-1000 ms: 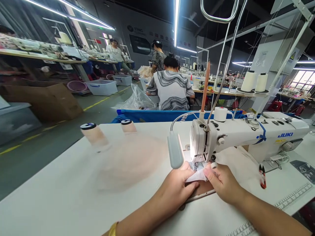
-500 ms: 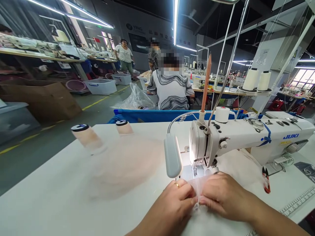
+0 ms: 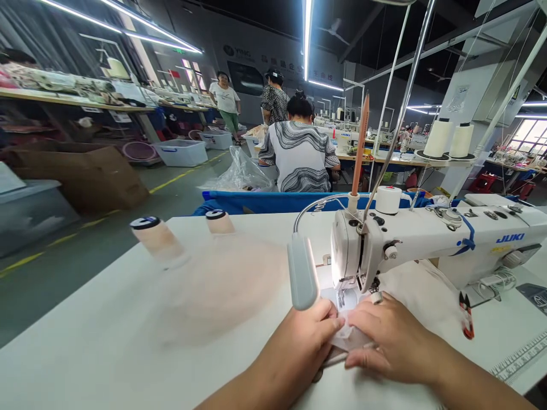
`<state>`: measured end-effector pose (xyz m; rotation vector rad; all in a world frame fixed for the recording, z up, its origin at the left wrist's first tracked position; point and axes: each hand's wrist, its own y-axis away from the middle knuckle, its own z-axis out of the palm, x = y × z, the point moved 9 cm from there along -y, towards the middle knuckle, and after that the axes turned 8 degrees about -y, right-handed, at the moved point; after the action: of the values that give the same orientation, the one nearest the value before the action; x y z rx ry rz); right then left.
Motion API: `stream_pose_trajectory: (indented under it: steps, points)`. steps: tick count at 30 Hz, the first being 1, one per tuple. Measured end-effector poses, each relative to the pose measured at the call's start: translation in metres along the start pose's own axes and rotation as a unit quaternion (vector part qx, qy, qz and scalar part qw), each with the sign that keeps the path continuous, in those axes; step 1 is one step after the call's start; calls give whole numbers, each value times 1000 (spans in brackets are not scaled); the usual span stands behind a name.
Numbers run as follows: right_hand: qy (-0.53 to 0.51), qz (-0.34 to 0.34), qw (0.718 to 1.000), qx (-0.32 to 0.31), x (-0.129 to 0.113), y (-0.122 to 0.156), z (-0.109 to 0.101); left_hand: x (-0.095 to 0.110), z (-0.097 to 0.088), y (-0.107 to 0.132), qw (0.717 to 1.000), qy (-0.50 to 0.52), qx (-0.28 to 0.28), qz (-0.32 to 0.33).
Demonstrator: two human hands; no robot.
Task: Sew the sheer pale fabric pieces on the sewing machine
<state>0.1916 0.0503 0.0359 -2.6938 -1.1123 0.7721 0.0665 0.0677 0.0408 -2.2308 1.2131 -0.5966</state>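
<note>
Just in front of the needle of a white sewing machine [image 3: 427, 230], a strip of sheer pale fabric [image 3: 347, 337] lies on the machine bed. My left hand [image 3: 311, 336] is closed at the strip's left side, thumb and forefinger pinching its edge. On the other side my right hand [image 3: 391, 341] rests with its fingers forward on the fabric and the thumb spread away from them. The presser foot [image 3: 341, 297] sits just beyond my fingertips, lit by the lamp [image 3: 302, 273]. Part of the fabric is hidden under both hands.
A sheer peach pile of fabric [image 3: 226, 279] covers the table's left, by two thread cones [image 3: 156, 239]. Red-handled snips [image 3: 466, 319] and a printed ruler [image 3: 519, 356] lie at right. A co-worker in a patterned top [image 3: 299, 151] sits ahead, beyond a blue cloth edge [image 3: 265, 201].
My right thumb has spread away from its fingers, where both hands had pinched close together. The fabric between them is now laid flatter. The view has shifted slightly.
</note>
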Motion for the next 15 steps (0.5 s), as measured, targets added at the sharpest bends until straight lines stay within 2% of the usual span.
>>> stream_pose_trajectory:
  steps: [2,5,7,10,13,15]
  points:
    - [-10,5,1000,7,1,1,3,-5,4,-1,999,27,-31,-10]
    - [13,9,999,34,4,1,7,-14,10,-4,991,94,-74,-58]
    - [25,12,997,71,7,0,5,-20,14,-5,981,133,-102,-92]
    - [-22,19,991,130,12,-2,-5,-26,17,-8,969,165,-135,-125]
    - [-73,17,986,151,12,-4,-12,-25,13,-10,970,162,-138,-116]
    - [-56,2,987,151,8,-4,-12,-21,13,-8,978,141,-126,-89]
